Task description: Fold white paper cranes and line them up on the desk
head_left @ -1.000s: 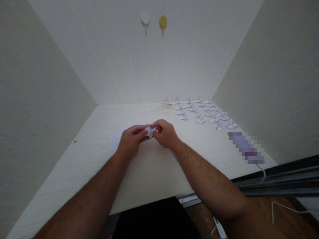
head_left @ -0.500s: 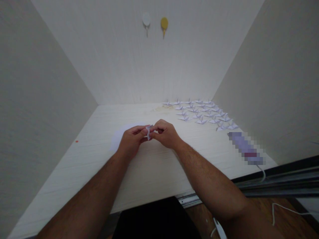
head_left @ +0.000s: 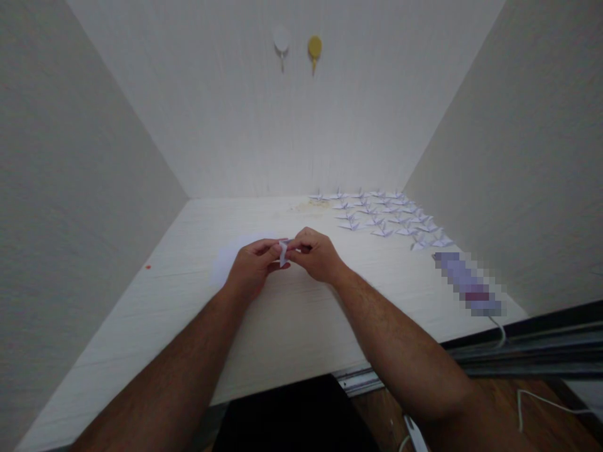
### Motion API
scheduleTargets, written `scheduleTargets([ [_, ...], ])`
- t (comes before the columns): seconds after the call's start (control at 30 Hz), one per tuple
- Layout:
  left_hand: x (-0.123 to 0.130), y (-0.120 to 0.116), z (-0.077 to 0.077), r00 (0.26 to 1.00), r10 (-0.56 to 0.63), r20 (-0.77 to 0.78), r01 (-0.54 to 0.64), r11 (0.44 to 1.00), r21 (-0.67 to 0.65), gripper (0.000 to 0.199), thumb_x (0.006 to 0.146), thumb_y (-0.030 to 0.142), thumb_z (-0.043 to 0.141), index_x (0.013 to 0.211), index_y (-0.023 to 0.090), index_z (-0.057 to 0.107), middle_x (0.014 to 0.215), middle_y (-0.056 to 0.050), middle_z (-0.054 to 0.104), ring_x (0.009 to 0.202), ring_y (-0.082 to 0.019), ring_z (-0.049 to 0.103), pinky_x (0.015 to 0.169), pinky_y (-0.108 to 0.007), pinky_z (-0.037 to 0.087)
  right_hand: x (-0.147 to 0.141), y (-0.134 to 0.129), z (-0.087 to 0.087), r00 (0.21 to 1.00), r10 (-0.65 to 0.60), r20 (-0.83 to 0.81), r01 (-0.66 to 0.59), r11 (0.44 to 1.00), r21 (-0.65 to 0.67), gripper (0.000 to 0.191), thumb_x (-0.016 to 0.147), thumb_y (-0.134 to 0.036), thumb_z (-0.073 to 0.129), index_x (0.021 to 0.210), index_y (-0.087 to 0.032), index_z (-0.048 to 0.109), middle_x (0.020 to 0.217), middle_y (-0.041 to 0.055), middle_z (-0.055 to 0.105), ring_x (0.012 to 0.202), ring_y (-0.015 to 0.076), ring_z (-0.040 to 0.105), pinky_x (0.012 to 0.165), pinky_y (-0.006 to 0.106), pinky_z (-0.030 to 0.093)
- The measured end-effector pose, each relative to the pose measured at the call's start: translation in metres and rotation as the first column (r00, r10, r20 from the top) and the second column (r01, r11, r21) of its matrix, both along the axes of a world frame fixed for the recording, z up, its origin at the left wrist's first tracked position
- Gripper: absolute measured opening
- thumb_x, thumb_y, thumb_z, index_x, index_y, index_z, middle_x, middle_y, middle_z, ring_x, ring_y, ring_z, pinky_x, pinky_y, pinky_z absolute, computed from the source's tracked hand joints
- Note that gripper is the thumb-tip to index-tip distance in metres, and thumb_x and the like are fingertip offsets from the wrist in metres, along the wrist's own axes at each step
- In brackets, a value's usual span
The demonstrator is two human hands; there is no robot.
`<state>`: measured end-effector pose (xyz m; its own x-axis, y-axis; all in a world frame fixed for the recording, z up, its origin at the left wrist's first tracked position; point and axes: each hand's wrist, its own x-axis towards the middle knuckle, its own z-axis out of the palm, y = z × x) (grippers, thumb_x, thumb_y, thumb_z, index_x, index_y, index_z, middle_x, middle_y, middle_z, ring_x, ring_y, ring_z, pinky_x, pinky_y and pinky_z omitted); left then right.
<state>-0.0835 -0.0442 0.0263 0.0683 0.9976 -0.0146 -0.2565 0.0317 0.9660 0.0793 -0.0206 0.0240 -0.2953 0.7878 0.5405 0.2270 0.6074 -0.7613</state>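
A small piece of folded white paper (head_left: 283,253) is held up between my two hands, over the middle of the table. My left hand (head_left: 254,263) grips it with the thumb on the near face and fingers behind. From the other side, my right hand (head_left: 315,254) pinches its right edge between thumb and forefinger, the other fingers curled in. Part of the paper is hidden by the fingers. Beneath and beyond my left hand lies flat white paper (head_left: 221,262) on the pale table.
Rows of folded paper cranes (head_left: 377,212) stand at the back right. A blurred-out flat object (head_left: 464,282) with a white cable (head_left: 500,329) lies at the right. Walls enclose three sides, with a white hook (head_left: 281,43) and a yellow hook (head_left: 315,48) on the back one.
The folded paper has turned slightly between my fingers and now looks flatter and less curled. My right fingertips have shifted a little on it. The whole view has moved slightly.
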Motion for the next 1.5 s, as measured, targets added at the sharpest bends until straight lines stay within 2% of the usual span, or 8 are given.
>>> scheduleTargets([
  [0.33, 0.0021, -0.0011, -0.0003, 0.999, 0.038, -0.021, -0.037, 0.998, 0.048, 0.029, 0.063, 0.032, 0.081, 0.085, 0.014, 0.073, 0.083, -0.007, 0.071, 0.069, -0.016, 0.064, 0.066, -0.034, 0.056, -0.0038, -0.0056, 0.0014, 0.998, -0.055, -0.011, 0.054, 0.995, -0.088, 0.006, 0.07, -0.017, 0.066, 0.069, -0.018, 0.061, 0.067, -0.0039, 0.05, 0.058, 0.0081, 0.042, 0.054, 0.022, 0.034],
  [0.57, 0.0059, -0.0035, 0.0062, 0.963, 0.169, -0.211, -0.155, 0.985, 0.078, 0.029, 0.063, 0.034, 0.08, 0.082, 0.014, 0.073, 0.076, -0.007, 0.072, 0.064, -0.018, 0.065, 0.064, -0.035, 0.057, -0.003, -0.0031, 0.0003, 0.99, -0.137, 0.037, 0.137, 0.99, -0.01, 0.008, 0.073, -0.017, 0.059, 0.067, -0.019, 0.054, 0.067, -0.0029, 0.05, 0.061, 0.0103, 0.045, 0.057, 0.023, 0.035],
  [0.77, 0.0058, -0.0036, 0.0061, 0.966, 0.151, -0.211, -0.138, 0.988, 0.074, 0.027, 0.067, 0.036, 0.077, 0.081, 0.014, 0.072, 0.077, -0.007, 0.071, 0.066, -0.018, 0.066, 0.061, -0.033, 0.056, -0.0041, -0.0063, 0.0017, 0.97, -0.217, 0.109, 0.219, 0.976, 0.001, 0.007, 0.079, -0.02, 0.054, 0.072, -0.02, 0.052, 0.065, -0.0032, 0.051, 0.058, 0.0105, 0.045, 0.056, 0.024, 0.034],
  [0.97, 0.0053, -0.0016, 0.0027, 0.987, 0.095, -0.132, -0.098, 0.995, -0.013, 0.027, 0.067, 0.038, 0.077, 0.08, 0.015, 0.069, 0.078, -0.007, 0.07, 0.068, -0.019, 0.067, 0.062, -0.032, 0.055, -0.0044, -0.0087, 0.0031, 0.945, -0.284, 0.16, 0.287, 0.958, 0.007, 0.008, 0.088, -0.027, 0.049, 0.086, -0.021, 0.053, 0.069, -0.0024, 0.056, 0.06, 0.0118, 0.049, 0.058, 0.025, 0.035],
  [1.07, 0.0045, -0.0003, 0.0007, 0.994, 0.089, -0.066, -0.092, 0.995, -0.035, 0.028, 0.066, 0.037, 0.078, 0.079, 0.015, 0.068, 0.078, -0.006, 0.07, 0.067, -0.017, 0.066, 0.063, -0.031, 0.054, -0.0046, -0.0088, 0.0025, 0.95, -0.268, 0.162, 0.267, 0.963, 0.028, 0.01, 0.087, -0.031, 0.053, 0.086, -0.021, 0.055, 0.072, -0.0018, 0.057, 0.06, 0.0114, 0.049, 0.059, 0.025, 0.036],
  [1.23, 0.0027, 0.0017, -0.0019, 0.996, 0.091, 0.025, -0.09, 0.995, -0.039, 0.027, 0.065, 0.034, 0.08, 0.079, 0.014, 0.068, 0.08, -0.005, 0.069, 0.068, -0.014, 0.063, 0.066, -0.03, 0.053, -0.0043, -0.0085, 0.0016, 0.961, -0.208, 0.18, 0.179, 0.97, 0.164, 0.017, 0.084, -0.036, 0.062, 0.079, -0.019, 0.059, 0.077, 0.0008, 0.059, 0.066, 0.0119, 0.048, 0.065, 0.027, 0.038],
  [1.37, 0.0029, 0.0024, -0.0021, 0.994, 0.099, 0.044, -0.097, 0.994, -0.041, 0.028, 0.063, 0.033, 0.081, 0.078, 0.013, 0.068, 0.079, -0.005, 0.069, 0.068, -0.014, 0.063, 0.065, -0.03, 0.053, -0.0036, -0.0079, 0.0019, 0.973, -0.156, 0.172, 0.124, 0.976, 0.179, 0.011, 0.085, -0.03, 0.059, 0.082, -0.02, 0.062, 0.08, 0.0018, 0.062, 0.068, 0.0123, 0.05, 0.067, 0.027, 0.041],
  [1.5, 0.0027, 0.0021, -0.0014, 0.994, 0.106, 0.023, -0.105, 0.994, -0.034, 0.028, 0.063, 0.034, 0.081, 0.078, 0.014, 0.069, 0.078, -0.004, 0.069, 0.068, -0.015, 0.063, 0.067, -0.031, 0.053, -0.0028, -0.0076, 0.0013, 0.966, -0.163, 0.201, 0.133, 0.979, 0.155, 0.003, 0.079, -0.022, 0.061, 0.081, -0.02, 0.062, 0.08, 0.0017, 0.063, 0.069, 0.0127, 0.052, 0.067, 0.026, 0.041],
])
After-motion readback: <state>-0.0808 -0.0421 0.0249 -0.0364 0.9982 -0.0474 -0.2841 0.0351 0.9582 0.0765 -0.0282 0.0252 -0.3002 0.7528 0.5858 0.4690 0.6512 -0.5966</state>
